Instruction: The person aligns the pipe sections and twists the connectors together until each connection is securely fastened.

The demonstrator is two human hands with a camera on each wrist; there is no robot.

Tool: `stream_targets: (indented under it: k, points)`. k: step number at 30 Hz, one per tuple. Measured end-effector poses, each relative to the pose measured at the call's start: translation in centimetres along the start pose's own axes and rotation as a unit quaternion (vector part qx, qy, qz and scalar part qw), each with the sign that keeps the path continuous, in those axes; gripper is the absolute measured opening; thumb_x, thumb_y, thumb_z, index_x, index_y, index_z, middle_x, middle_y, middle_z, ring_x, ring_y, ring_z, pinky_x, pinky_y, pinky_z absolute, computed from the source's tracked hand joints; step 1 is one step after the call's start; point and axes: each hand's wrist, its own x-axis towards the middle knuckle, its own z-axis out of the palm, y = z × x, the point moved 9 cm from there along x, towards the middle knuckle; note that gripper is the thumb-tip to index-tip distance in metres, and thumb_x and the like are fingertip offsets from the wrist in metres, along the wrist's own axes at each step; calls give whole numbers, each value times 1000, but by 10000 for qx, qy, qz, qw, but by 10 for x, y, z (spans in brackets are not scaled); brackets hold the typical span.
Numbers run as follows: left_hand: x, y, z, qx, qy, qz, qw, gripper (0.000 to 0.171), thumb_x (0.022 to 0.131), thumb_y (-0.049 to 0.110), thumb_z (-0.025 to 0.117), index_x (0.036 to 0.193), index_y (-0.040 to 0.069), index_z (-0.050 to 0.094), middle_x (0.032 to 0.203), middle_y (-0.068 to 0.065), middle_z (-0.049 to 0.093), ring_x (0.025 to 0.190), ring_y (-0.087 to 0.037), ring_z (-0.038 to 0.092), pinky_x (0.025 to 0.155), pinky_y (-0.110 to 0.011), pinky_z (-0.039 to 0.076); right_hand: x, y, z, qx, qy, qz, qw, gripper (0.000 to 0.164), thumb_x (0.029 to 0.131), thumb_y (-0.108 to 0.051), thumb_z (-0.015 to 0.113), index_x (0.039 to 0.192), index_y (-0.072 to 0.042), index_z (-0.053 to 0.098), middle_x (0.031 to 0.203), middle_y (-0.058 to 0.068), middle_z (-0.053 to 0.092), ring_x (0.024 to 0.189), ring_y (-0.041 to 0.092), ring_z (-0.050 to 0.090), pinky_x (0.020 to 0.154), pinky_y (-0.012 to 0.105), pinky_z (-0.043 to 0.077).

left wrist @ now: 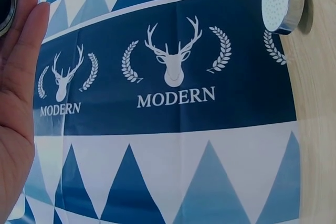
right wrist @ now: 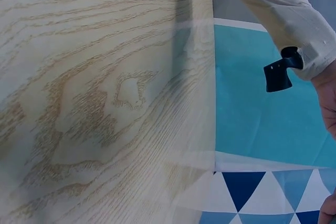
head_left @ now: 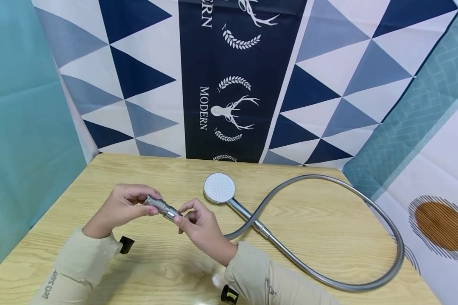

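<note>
Both hands meet over the left part of the table around a short silver metal fitting (head_left: pixel 163 208), cylindrical with a ridged collar. My left hand (head_left: pixel 124 207) pinches its upper left end between thumb and fingers. In the left wrist view, the fitting's round open end (left wrist: pixel 6 6) shows dark inside beside the left fingers (left wrist: pixel 23 51). The lower right end is pinched by my right hand (head_left: pixel 202 226). A grey shower hose (head_left: pixel 248 223) passes behind the right hand, where its end is hidden. To the right lies a chrome shower head (head_left: pixel 219 187) with a white face, its handle joined to the hose.
The hose spreads in a wide loop (head_left: pixel 398 250) over the right of the wood-grain table (head_left: pixel 168 271). A patterned cloth (head_left: pixel 152 84) hangs behind the table's back edge, and a teal cloth (head_left: pixel 19 110) hangs at the left. Black mounts (head_left: pixel 126 245) sit at both wrists.
</note>
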Motion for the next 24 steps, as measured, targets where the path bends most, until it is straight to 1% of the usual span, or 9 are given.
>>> stream_targets:
  k: [2, 5, 9, 14, 17, 21, 24]
  points:
    - [-1, 0, 0, -22, -3, -29, 10000, 21, 81, -4, 72, 99, 6, 71, 93, 4, 70, 65, -3, 59, 47, -23, 43, 0, -1, 0, 61, -3, -95, 9999, 10, 91, 5, 60, 95, 9, 52, 75, 30, 61, 61, 3, 54, 54, 20, 43]
    - [-2, -1, -1, -19, 45, -56, 10000, 21, 81, -4, 72, 99, 6, 71, 93, 4, 70, 66, -2, 59, 48, -22, 44, 1, -1, -1, 201, 34, -81, 9998, 9, 88, 8, 62, 93, 13, 56, 82, 31, 62, 65, 3, 57, 60, 20, 48]
    - [-3, -3, -3, -42, 130, -70, 9999, 22, 81, -4, 72, 100, 6, 71, 94, 4, 70, 67, -2, 60, 48, -22, 43, 2, 1, -3, 329, 135, 105, 9993, 13, 84, 9, 66, 94, 14, 60, 86, 31, 64, 68, -1, 57, 63, 18, 48]
    - [-5, -1, -3, -48, 119, -50, 9999, 21, 81, -4, 72, 100, 6, 71, 95, 3, 70, 67, -3, 60, 48, -22, 44, 1, 3, -2, 119, 111, 301, 9994, 21, 80, 8, 72, 98, 13, 62, 94, 26, 67, 70, -1, 57, 63, 16, 48]
    - [-5, 0, -3, 13, 126, -34, 9999, 21, 81, -3, 72, 100, 6, 71, 95, 3, 70, 66, -3, 59, 47, -23, 42, 1, 3, -2, -73, 179, 235, 9995, 23, 80, 6, 73, 99, 13, 64, 95, 24, 68, 71, 0, 58, 62, 16, 48]
    - [-5, 1, -2, 66, 127, -9, 9999, 21, 81, -3, 72, 100, 7, 71, 94, 4, 70, 65, -3, 58, 46, -24, 40, 1, 2, -5, -174, 282, 83, 9994, 23, 80, 6, 73, 99, 13, 65, 93, 25, 68, 71, 1, 58, 62, 17, 49]
    - [-4, 2, -1, 73, 101, 16, 9999, 21, 81, -3, 72, 100, 7, 71, 94, 3, 70, 64, -4, 56, 45, -25, 39, 1, 1, -5, -198, 252, 33, 9995, 22, 80, 5, 73, 99, 13, 65, 91, 25, 68, 69, 1, 57, 60, 17, 48]
